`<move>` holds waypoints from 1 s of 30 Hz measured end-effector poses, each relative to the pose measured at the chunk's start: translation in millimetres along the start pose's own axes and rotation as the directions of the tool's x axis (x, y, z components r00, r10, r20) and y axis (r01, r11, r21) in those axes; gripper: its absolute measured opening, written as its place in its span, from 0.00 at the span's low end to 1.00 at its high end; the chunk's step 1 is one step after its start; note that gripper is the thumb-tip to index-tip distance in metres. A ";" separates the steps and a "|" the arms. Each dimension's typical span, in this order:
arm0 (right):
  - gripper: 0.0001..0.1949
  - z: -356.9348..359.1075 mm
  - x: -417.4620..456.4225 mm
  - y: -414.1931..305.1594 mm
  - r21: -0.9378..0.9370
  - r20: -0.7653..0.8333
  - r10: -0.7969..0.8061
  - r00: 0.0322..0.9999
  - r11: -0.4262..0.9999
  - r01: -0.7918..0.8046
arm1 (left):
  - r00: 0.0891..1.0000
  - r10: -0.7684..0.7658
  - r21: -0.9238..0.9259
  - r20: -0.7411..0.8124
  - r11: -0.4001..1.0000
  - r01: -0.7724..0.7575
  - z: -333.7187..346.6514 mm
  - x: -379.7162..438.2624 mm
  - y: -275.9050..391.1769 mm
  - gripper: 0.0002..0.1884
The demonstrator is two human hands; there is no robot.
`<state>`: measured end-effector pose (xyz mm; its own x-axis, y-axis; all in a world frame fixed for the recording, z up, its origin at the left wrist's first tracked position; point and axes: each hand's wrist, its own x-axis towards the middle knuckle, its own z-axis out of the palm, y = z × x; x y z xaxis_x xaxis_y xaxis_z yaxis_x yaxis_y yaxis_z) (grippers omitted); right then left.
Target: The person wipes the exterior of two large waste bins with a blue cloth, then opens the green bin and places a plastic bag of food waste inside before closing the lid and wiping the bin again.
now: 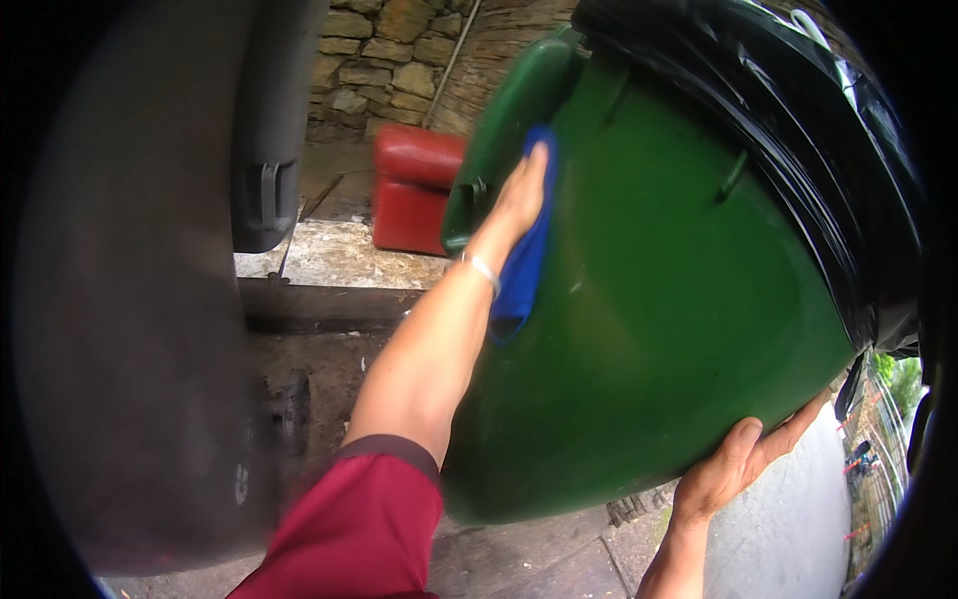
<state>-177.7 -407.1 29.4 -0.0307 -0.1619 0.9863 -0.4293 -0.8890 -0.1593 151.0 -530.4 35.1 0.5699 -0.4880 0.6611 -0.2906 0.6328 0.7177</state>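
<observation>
A large green plastic wheelie bin (673, 299) fills the middle and right. My left hand (524, 183) presses a blue cloth (522, 277) against the bin's side, near the rim of its green lid (516, 90); the thumb shows and the fingers are partly hidden. A pale bracelet (483, 273) circles that wrist. At the lower right, my right hand (733, 464) grips the bin's near edge, thumb on the green face, some fingertips out of sight. Black plastic bag material (786, 150) covers the bin's right-hand end.
A dark grey bin (150, 299) stands at the left, a small wheel (296, 412) beside it. Behind are a red padded seat (415, 191), a pale dirty slab (352, 251) and a stone wall (382, 60). Paving (539, 561) lies below; a grey road surface (786, 509) shows lower right.
</observation>
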 end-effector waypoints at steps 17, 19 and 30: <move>0.38 3.1 1.9 -3.5 0.079 -0.011 -0.013 1.000 0.997 0.014 | 0.948 0.316 0.040 0.033 0.948 -0.317 24.2 -42.4 85.2 0.37; 0.38 -1.4 1.5 0.2 0.054 0.001 -0.028 1.000 0.998 0.028 | 0.921 0.362 0.059 0.143 0.926 -0.373 35.7 -94.7 92.7 0.36; 0.38 2.1 -0.3 -1.2 0.051 -0.028 0.011 1.000 0.999 -0.010 | 0.959 0.277 0.114 0.053 0.953 -0.281 23.3 -12.1 65.8 0.41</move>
<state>-175.4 -406.8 29.2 -0.0606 -0.1599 0.9853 -0.3826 -0.9080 -0.1709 107.1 -496.9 79.4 0.4257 -0.3248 0.8446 -0.5246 0.6719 0.5228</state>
